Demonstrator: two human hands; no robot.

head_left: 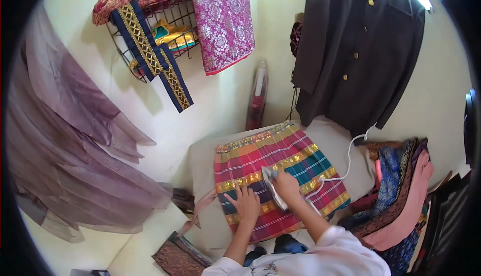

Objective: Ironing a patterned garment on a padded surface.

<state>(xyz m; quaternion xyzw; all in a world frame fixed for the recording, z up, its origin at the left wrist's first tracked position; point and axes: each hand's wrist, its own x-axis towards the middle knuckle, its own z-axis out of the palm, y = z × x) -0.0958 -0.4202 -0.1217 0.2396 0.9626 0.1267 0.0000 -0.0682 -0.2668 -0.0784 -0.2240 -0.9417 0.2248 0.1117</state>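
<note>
Ironing under way, by the look of it. The plaid skirt (pixel 240 161) with gold-patterned bands lies spread out on the pale-covered desk (pixel 201 163), its gathered gold waistband (pixel 253 139) at the far edge, the hem toward the person. Right hand (pixel 286 181) is wrapped around the handle of the iron (pixel 275 193), which sits about mid-skirt; cannot tell whether its soleplate lies fully flat against the cloth. Left hand (pixel 247 203) is spread on the fabric just left of the iron, palm down, fingers fanned, pinching nothing. A white cord (pixel 345 169) trails off to the right, below the dark jacket (pixel 358 45) with gold buttons. Progress, as a judgement: partway through this face of the skirt. The upper bands look fairly smooth, so perhaps done; the middle is in hand; the waist gathers and the strips near the hem may be left (creases too fine to settle from this height). The underside is hidden, so nothing can be said of it. Folded cloths (pixel 396 198) hang heaped at the right, and a magenta brocade (pixel 224 23) hangs from the wire basket (pixel 186 14); whether these are pressed, cannot tell.
</note>
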